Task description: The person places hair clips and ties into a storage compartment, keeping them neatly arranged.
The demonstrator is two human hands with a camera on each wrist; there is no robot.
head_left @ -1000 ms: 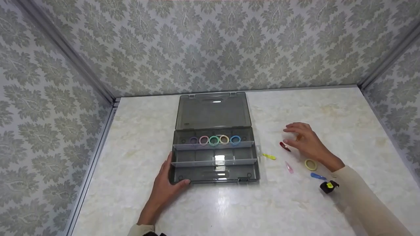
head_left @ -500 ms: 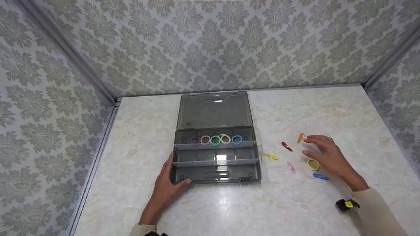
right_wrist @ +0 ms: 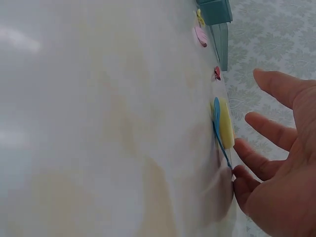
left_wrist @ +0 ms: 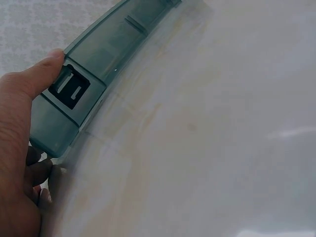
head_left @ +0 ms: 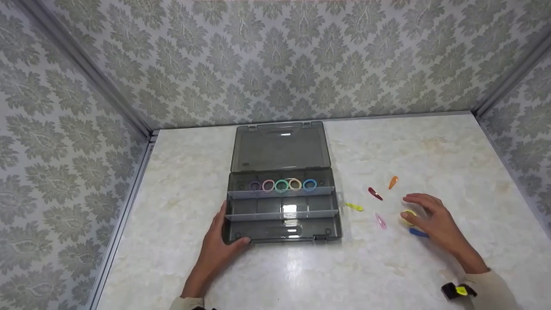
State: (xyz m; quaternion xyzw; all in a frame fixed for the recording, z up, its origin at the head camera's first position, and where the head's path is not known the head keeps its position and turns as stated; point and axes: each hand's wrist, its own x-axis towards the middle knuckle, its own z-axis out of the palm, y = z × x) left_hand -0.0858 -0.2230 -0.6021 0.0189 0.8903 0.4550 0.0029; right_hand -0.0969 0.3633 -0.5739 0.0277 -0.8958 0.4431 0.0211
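A smoky grey plastic organizer box (head_left: 262,229) stands with its lid (head_left: 280,146) folded back. My left hand (head_left: 217,241) grips its front left corner, thumb on the front wall, other fingers along the side. To the right, my right hand (head_left: 441,228) hovers with spread fingers around a thick yellow ring (right_wrist: 225,123), partly hidden by the thumb in the head view. I cannot tell whether the fingers touch it. A blue snap hair clip (head_left: 418,233) lies just beside that ring.
Several coloured ring-shaped hair ties (head_left: 282,186) line the box's back compartment. Loose on the table between box and right hand are a yellow clip (head_left: 354,207), a pink clip (head_left: 381,221), a red clip (head_left: 375,193) and an orange clip (head_left: 393,182). Patterned walls (head_left: 275,64) enclose the table.
My right hand has moved away from the orange and red clips, back toward me and right, down to the yellow ring. The left hand has kept its grip on the box.
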